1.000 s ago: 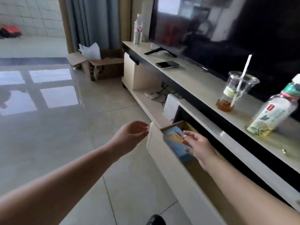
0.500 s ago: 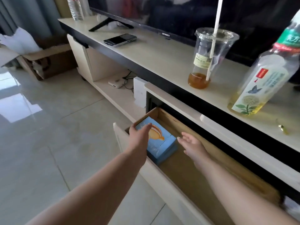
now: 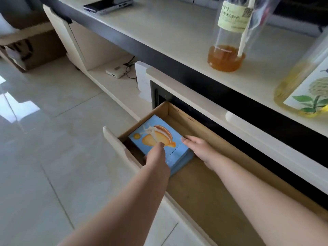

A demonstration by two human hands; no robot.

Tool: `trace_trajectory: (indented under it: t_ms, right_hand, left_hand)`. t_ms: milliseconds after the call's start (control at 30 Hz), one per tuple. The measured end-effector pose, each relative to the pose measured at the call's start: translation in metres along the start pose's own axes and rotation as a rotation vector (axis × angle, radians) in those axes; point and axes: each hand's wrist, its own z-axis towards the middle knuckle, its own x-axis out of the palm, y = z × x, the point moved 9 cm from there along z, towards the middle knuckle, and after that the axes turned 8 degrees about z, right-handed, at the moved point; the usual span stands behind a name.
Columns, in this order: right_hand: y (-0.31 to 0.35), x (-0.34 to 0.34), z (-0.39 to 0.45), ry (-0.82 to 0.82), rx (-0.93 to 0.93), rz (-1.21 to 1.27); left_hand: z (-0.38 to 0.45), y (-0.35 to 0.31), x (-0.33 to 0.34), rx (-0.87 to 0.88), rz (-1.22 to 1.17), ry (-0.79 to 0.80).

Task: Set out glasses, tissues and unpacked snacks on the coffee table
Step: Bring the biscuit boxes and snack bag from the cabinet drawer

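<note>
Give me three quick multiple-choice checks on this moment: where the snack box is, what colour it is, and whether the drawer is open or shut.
1. Where is the snack box?
A. On top of the TV stand
B. In the drawer, at its left end
C. On the floor

2. What is the box's main colour?
A. Blue
B. Red
C. Green

3. What state is the drawer in?
A. Pushed fully shut
B. Taken out and lying on the floor
C. Pulled open

Answers:
1. B, the box lies flat inside the wooden drawer against its left end, with the left hand on its near side and the right hand at its right edge.
2. A, its top and sides are blue, with an orange pastry printed on it.
3. C, the drawer's wooden inside is exposed and its white front stands out over the floor tiles.
</note>
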Motion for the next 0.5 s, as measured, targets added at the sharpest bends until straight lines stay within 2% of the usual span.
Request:
trace_trajectory:
  t_ms: [233,433,500]
  right_hand:
    - [-0.008,-0.004,0.003,-0.039,0.01,0.087]
    - [0.024,-0.014,-0.022,-0.091,-0.057,0.167]
    - [0.04,-0.016,-0.036,-0.106,-0.091,0.189]
  left_hand:
    - [0.005,-0.001,0.005,0.076,0.046,0.026]
    - [-0.028,-0.006,0.001,-0.024,-0.035,0.044]
    - [-0.046,-0.012,-0.005,0.005,-0.07,0.052]
